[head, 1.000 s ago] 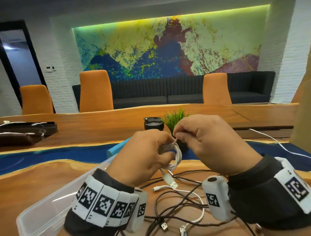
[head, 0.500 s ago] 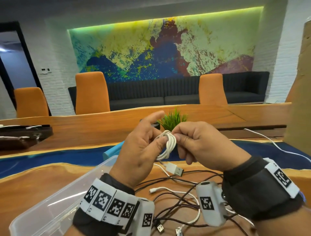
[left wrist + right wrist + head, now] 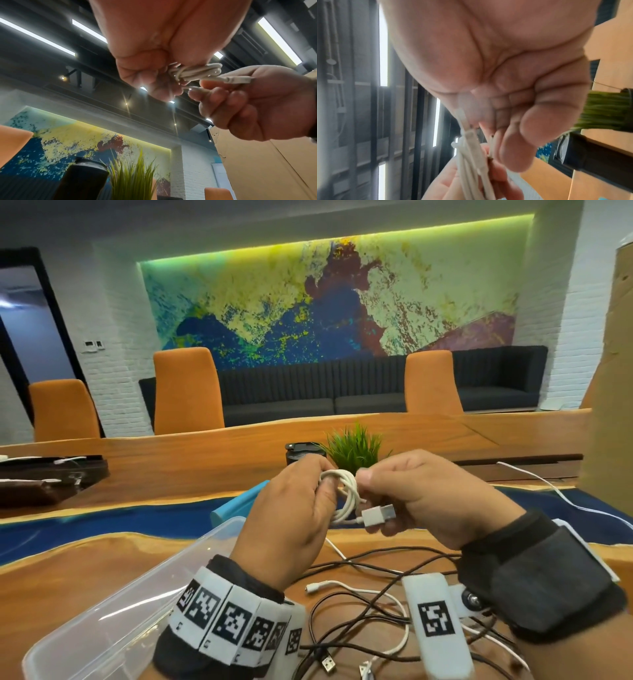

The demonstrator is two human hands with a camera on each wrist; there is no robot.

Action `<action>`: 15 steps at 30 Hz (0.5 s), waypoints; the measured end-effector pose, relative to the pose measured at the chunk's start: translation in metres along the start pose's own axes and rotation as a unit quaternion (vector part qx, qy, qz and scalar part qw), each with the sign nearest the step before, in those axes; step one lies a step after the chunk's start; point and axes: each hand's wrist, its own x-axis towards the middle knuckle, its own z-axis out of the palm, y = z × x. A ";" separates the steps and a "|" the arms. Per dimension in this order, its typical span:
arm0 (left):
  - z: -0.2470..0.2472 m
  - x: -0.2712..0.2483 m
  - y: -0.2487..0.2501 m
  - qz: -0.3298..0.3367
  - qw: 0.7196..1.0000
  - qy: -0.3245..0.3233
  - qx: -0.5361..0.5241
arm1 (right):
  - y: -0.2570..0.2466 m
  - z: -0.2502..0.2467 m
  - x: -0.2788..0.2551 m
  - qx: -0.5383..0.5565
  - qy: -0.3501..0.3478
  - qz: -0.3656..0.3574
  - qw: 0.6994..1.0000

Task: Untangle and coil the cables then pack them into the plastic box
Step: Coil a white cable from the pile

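Observation:
A small coil of white cable (image 3: 346, 494) is held up above the table between both hands. My left hand (image 3: 301, 508) grips the coil, fingers curled round its loops (image 3: 197, 71). My right hand (image 3: 404, 501) pinches the cable's end by the white USB plug (image 3: 378, 516), which points right (image 3: 240, 79). The right wrist view shows the white strands (image 3: 471, 155) between the fingers, blurred. A clear plastic box (image 3: 113, 621) lies open at the lower left. Tangled black and white cables (image 3: 359, 604) lie on the wood below my hands.
A small green plant (image 3: 354, 446) and a black cylinder (image 3: 301, 453) stand just behind my hands. A light blue object (image 3: 236, 506) lies beyond the box. Another white cable (image 3: 561, 498) runs off right. A cardboard panel (image 3: 613, 392) stands at the right edge.
The loose end has been wound in: the USB plug that hung below the coil is now in my right hand's fingers. My left index finger, raised half a second ago, has curled back.

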 end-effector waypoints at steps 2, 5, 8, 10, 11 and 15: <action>0.001 0.001 -0.003 -0.023 0.999 0.015 -0.021 | -0.003 0.004 0.001 -0.015 0.023 -0.031 0.999; 0.003 0.003 -0.006 -0.069 0.994 0.041 -0.070 | -0.001 0.017 0.005 -0.115 0.063 -0.066 0.989; 0.001 0.004 -0.006 -0.114 0.972 0.086 -0.187 | 0.005 0.025 0.013 -0.146 0.139 -0.091 0.975; 0.000 0.005 -0.006 -0.147 0.946 0.098 -0.272 | 0.010 0.027 0.017 -0.131 0.168 -0.104 0.972; 0.000 0.005 -0.007 -0.163 0.931 0.096 -0.312 | 0.011 0.028 0.019 -0.108 0.173 -0.106 0.973; -0.006 0.006 -0.006 -0.237 0.845 0.035 -0.478 | 0.010 0.025 0.016 0.019 0.129 -0.097 0.987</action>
